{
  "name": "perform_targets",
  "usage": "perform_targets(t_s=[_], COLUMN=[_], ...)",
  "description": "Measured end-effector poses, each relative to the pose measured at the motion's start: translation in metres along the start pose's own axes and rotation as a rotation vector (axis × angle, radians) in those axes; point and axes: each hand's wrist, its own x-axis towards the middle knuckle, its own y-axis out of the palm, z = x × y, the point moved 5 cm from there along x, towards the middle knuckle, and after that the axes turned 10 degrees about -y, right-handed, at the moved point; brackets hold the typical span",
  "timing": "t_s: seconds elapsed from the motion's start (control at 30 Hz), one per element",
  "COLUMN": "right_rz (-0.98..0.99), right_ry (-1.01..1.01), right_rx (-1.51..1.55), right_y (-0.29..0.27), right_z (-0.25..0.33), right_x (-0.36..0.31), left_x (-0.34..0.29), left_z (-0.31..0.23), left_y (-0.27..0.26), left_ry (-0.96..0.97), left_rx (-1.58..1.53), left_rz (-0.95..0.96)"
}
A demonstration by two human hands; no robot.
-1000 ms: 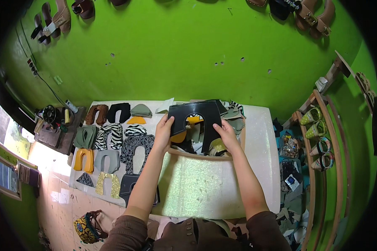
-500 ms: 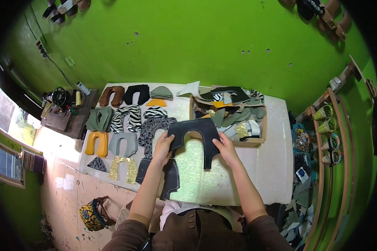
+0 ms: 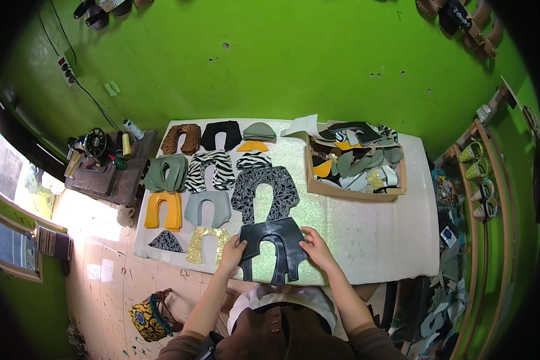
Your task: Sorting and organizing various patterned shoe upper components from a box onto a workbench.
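Note:
Black U-shaped leather pieces (image 3: pixel 269 235), cut like shoe uppers, lie one over another at the near table edge. My left hand (image 3: pixel 232 252) pinches their left side between thumb and fingers. On the right side, my right hand (image 3: pixel 315 247) grips the top piece at its edge. Just beyond is a black-and-grey patterned U-shaped piece (image 3: pixel 276 186). A gold glitter piece (image 3: pixel 199 243) sits to the left, close to my left hand. How many black layers are in my hands I cannot tell.
Piles of grey (image 3: pixel 207 208), yellow (image 3: pixel 163 211), green (image 3: pixel 166 173), zebra-striped (image 3: pixel 211 171), brown (image 3: pixel 181 138) and black (image 3: pixel 221 135) cut pieces fill the table's left. A cardboard box (image 3: pixel 357 191) of scraps stands far right. A sewing machine (image 3: pixel 94 144) is left; a wooden shoe rack (image 3: pixel 473 240) stands right.
My hands have lowered the black leather piece toward the near table edge, over the other black leather there. The patterned piece behind it is now uncovered. The view has shifted.

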Motion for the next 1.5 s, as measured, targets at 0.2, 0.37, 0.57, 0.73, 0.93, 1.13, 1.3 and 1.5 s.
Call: perform_targets(t_s=[0.2,0.37,0.57,0.73,0.93,1.13,1.3,1.5], right_rz=[-0.071,-0.119,-0.221,-0.344,-0.437,-0.352,-0.209,-0.199], right_ry=[-0.067,-0.06,-0.138,-0.264,-0.392,-0.475,-0.495,-0.492], right_rx=[-0.09,-0.142,-0.259,-0.44,-0.913,-0.997,-1.176,-1.281], right_y=[0.014,0.029,0.033,0.036,0.051,0.073,0.098,0.1], right_z=[-0.022,-0.01,-0.01,-0.001,0.022,0.023,0.015,0.004], right_x=[-0.018,-0.029,-0.035,-0.038,-0.044,-0.031,-0.019,-0.014], left_x=[-0.003,0.002,-0.003,-0.006,-0.018,-0.022,-0.016,-0.011], left_z=[-0.015,-0.004,-0.011,-0.011,-0.021,-0.028,-0.016,0.0], left_y=[-0.009,-0.023,-0.022,-0.023,-0.021,-0.009,0.007,0.012], left_ry=[0.184,0.33,0.405,0.449,0.685,0.83,0.824,0.848], left_rx=[0.453,0.521,0.658,0.795,0.919,0.975,1.107,1.346], left_rz=[-0.149,-0.208,-0.206,-0.196,-0.298,-0.315,-0.305,-0.227])
